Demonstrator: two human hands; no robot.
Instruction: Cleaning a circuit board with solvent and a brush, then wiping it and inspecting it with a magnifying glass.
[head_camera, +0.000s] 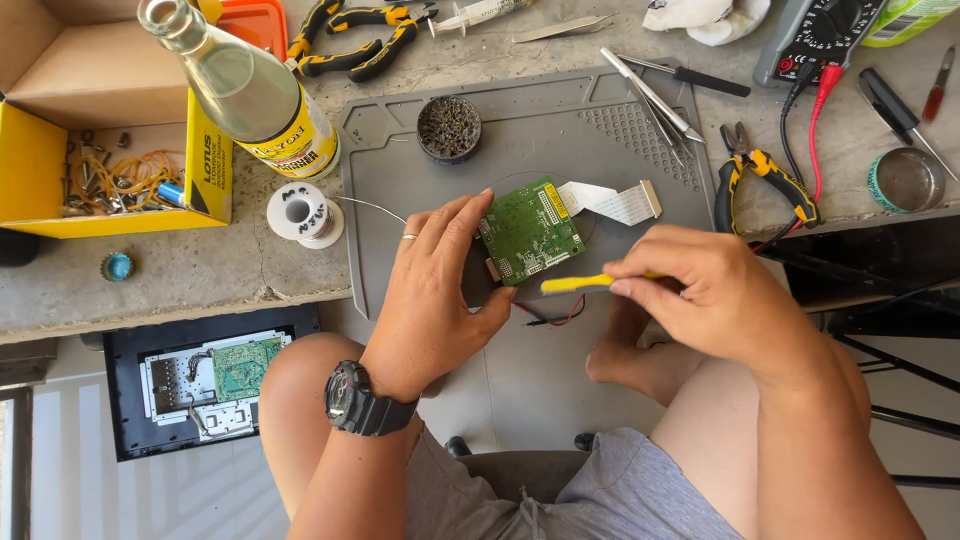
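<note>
A small green circuit board (530, 232) lies on a grey work mat (620, 130), with a white flat ribbon cable (612, 201) running off its right side. My left hand (440, 290) grips the board along its left and near edges. A ring and a black wristwatch (360, 400) are on that arm. My right hand (700, 285) holds a thin yellow tool (575, 284), its tip close to the board's near right corner. Thin red and black wires (555, 318) trail off the mat's front edge.
On the mat sit a round tin of brass wool (449, 127) and tweezers (655, 100). Around it are a solder spool (303, 214), glass bottle (245, 90), yellow parts box (120, 180), pliers (765, 175), a multimeter (815, 40) and, on the floor, an opened device (215, 380).
</note>
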